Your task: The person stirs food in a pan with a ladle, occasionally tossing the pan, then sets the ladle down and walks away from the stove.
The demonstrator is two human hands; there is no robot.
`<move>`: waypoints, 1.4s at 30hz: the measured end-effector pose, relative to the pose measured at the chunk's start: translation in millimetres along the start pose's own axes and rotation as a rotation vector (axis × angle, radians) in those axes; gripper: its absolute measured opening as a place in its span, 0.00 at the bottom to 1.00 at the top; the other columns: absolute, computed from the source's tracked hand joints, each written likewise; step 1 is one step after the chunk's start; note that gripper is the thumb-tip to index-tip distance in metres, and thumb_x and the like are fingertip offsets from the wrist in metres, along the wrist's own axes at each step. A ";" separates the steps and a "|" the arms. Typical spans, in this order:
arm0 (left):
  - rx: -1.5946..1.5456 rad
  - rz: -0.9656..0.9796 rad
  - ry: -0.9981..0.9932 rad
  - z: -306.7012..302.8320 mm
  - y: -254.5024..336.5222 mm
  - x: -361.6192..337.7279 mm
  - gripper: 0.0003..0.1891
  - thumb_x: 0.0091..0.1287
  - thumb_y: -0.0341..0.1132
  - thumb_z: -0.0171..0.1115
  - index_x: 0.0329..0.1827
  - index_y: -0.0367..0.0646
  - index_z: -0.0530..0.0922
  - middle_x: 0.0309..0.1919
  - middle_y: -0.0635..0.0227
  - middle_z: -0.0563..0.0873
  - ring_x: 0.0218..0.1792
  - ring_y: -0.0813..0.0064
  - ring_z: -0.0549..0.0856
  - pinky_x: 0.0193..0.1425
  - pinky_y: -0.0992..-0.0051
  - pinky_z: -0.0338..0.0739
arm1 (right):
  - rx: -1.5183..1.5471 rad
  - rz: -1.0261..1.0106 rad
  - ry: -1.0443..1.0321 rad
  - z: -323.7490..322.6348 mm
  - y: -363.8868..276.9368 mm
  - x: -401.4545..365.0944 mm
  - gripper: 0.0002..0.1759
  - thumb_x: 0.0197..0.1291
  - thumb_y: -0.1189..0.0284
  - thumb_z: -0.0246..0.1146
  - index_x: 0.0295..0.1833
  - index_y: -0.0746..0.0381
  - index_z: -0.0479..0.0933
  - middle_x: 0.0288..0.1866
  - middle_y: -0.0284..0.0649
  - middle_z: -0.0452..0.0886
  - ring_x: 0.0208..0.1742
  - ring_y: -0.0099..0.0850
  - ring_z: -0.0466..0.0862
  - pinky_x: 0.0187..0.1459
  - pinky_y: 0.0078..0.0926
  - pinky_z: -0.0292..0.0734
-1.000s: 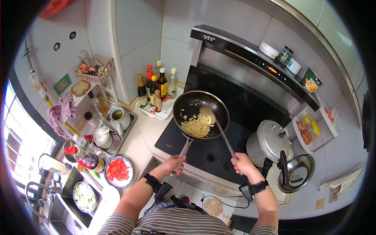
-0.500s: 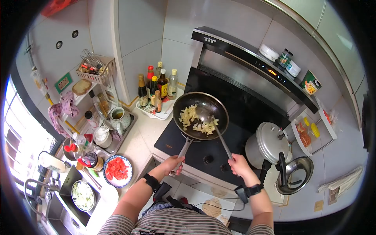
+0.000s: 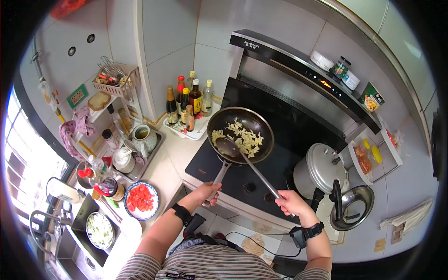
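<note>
A dark frying pan (image 3: 261, 126) stands on the black stove, its handle toward me. My left hand (image 3: 208, 193) is closed around that handle. Pale chopped food (image 3: 246, 140) lies spread over the middle and right of the pan. My right hand (image 3: 291, 203) grips the long handle of a metal ladle (image 3: 227, 147), whose bowl rests at the pan's lower left among some of the food.
A silver pressure cooker (image 3: 322, 170) and a metal bowl (image 3: 366, 198) are on the right. Seasoning bottles (image 3: 194, 99) stand on a tray behind left. A plate of chopped red food (image 3: 140, 200) and a bowl of pale green pieces (image 3: 100, 231) are at left.
The ladle's bowl has moved left and toward me in the pan, and the food is more spread to the right. My right hand has shifted slightly right and nearer my body.
</note>
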State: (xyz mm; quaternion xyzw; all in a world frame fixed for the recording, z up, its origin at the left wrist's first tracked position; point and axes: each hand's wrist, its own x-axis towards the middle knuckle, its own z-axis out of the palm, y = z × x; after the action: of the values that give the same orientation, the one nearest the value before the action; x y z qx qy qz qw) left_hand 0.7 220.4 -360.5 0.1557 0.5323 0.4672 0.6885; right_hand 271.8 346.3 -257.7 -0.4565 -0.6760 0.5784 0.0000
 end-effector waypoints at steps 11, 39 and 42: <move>-0.013 0.012 -0.008 -0.4 -4.8 3.0 0.13 0.65 0.43 0.49 0.37 0.41 0.66 0.17 0.69 0.68 0.11 0.78 0.67 0.13 0.77 0.63 | -0.012 -0.065 0.527 36.3 25.0 63.9 0.05 0.56 0.75 0.53 0.30 0.65 0.67 0.18 0.33 0.66 0.12 0.20 0.65 0.09 0.20 0.59; 0.006 0.007 -0.034 -5.2 -5.7 5.7 0.14 0.64 0.45 0.50 0.36 0.43 0.65 0.18 0.71 0.68 0.12 0.80 0.68 0.13 0.77 0.66 | -0.153 0.112 0.189 -27.0 -11.4 1.0 0.06 0.57 0.73 0.54 0.32 0.65 0.68 0.17 0.37 0.68 0.13 0.25 0.70 0.12 0.24 0.67; 0.020 0.014 -0.030 -0.3 -2.4 1.3 0.14 0.64 0.45 0.50 0.36 0.43 0.65 0.18 0.71 0.68 0.12 0.80 0.68 0.14 0.77 0.67 | 0.056 0.130 0.040 -31.2 -20.1 -24.2 0.09 0.58 0.73 0.52 0.27 0.64 0.64 0.15 0.32 0.62 0.11 0.21 0.64 0.10 0.20 0.60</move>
State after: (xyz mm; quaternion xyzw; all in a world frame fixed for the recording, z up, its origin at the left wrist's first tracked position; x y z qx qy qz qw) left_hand 1.6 220.1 -363.1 0.1732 0.5255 0.4643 0.6916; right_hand 290.0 357.5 -218.9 -0.5109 -0.6282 0.5867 -0.0111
